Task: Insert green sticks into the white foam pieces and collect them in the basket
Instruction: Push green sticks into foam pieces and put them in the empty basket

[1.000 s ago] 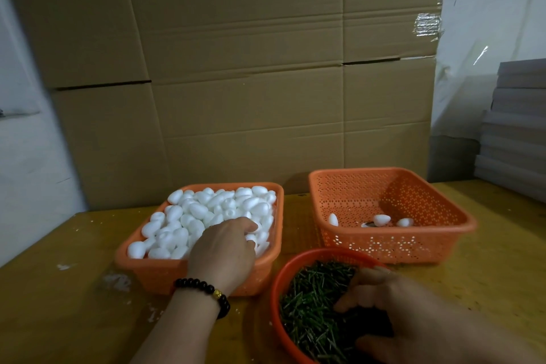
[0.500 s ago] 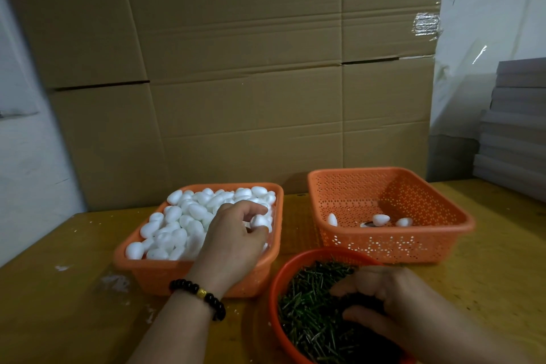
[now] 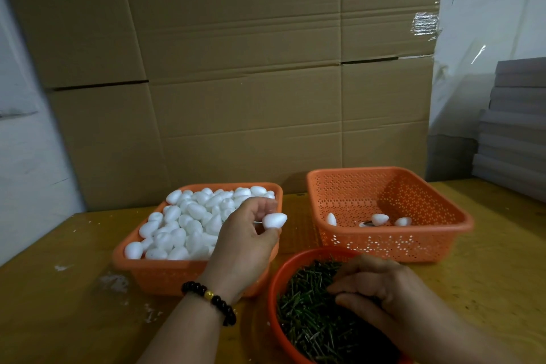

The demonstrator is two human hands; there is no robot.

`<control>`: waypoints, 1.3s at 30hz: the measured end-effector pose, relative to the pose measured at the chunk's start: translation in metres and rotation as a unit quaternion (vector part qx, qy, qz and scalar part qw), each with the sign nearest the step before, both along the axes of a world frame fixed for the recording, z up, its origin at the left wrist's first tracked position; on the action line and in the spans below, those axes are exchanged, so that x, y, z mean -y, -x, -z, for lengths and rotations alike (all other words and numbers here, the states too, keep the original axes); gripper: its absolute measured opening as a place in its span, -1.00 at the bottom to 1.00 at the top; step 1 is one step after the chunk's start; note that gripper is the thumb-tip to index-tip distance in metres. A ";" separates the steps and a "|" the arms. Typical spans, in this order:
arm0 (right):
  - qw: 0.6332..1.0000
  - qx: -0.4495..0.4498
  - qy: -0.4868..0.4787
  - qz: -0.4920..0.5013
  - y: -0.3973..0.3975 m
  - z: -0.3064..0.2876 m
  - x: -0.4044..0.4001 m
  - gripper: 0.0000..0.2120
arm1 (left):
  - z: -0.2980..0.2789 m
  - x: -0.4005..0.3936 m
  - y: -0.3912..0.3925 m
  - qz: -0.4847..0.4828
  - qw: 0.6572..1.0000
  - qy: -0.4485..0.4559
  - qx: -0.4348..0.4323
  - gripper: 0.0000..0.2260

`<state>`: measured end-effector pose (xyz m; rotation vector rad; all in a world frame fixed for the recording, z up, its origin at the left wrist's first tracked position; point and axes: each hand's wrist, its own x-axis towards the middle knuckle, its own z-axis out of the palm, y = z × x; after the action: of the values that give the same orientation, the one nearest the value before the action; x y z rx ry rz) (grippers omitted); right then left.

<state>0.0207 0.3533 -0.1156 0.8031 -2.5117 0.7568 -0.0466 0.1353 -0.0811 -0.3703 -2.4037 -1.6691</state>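
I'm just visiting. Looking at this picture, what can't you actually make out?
- Whether the right hand has pinched a green stick: its own fingers hide the tips, head view.
- Near side of the red bowl: cut off by the bottom edge and covered by that hand.
- Sticks in the foam pieces in the right basket: too small.

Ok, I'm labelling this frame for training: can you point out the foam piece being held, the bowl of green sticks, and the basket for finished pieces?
held foam piece (image 3: pixel 274 220), head view, middle of its white body.
bowl of green sticks (image 3: pixel 273 290), head view, left rim.
collecting basket (image 3: pixel 384 248), head view, near wall.
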 end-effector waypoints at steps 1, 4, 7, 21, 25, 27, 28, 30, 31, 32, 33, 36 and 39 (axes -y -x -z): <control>1.000 -0.003 0.012 0.003 -0.001 -0.001 0.000 -0.75 | 0.000 -0.001 -0.001 0.007 1.000 -0.001 0.001 -0.68; 0.999 -0.017 0.032 0.013 -0.002 -0.002 0.001 -0.80 | 0.000 -0.003 -0.003 0.017 1.000 -0.007 0.006 -0.70; 0.998 -0.017 0.052 0.023 -0.002 -0.001 0.002 -0.80 | -0.001 -0.007 -0.006 0.031 0.999 -0.038 0.014 -0.75; 0.978 -0.140 0.145 0.061 0.000 0.005 0.007 -0.77 | -0.008 -0.021 -0.018 0.216 0.865 -0.379 0.248 -0.69; 0.966 -0.169 0.181 0.078 0.001 0.005 0.009 -0.82 | -0.009 -0.024 -0.020 0.235 0.836 -0.408 0.281 -0.71; 0.958 -0.184 0.201 0.092 0.001 0.007 0.009 -0.84 | -0.009 -0.025 -0.022 0.244 0.821 -0.423 0.296 -0.73; 0.954 -0.190 0.209 0.100 0.001 0.007 0.009 -0.85 | -0.010 -0.026 -0.023 0.249 0.812 -0.430 0.306 -0.75; 0.947 -0.203 0.223 0.112 0.001 0.008 0.008 -0.89 | -0.010 -0.029 -0.025 0.257 0.795 -0.440 0.330 -0.79; 0.944 -0.208 0.228 0.115 0.000 0.008 0.008 -0.90 | -0.010 -0.030 -0.026 0.260 0.788 -0.442 0.340 -0.81; 0.942 -0.213 0.230 0.119 0.000 0.006 0.008 -0.87 | -0.009 -0.031 -0.027 0.263 0.783 -0.444 0.348 -0.83; 0.940 -0.222 0.226 0.123 -0.001 0.005 0.008 -0.84 | -0.009 -0.033 -0.028 0.264 0.779 -0.445 0.354 -0.84; 0.935 -0.251 0.206 0.140 -0.002 0.002 0.010 -0.83 | -0.008 -0.036 -0.030 0.266 0.774 -0.444 0.365 -0.85; 0.934 -0.256 0.189 0.160 -0.001 0.002 0.011 -0.79 | -0.007 -0.038 -0.032 0.260 0.774 -0.443 0.371 -0.84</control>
<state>0.0214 0.3423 -0.1174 0.3772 -1.8822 0.7633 -0.0147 0.1736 -0.0740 -0.2245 -1.5246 -3.4597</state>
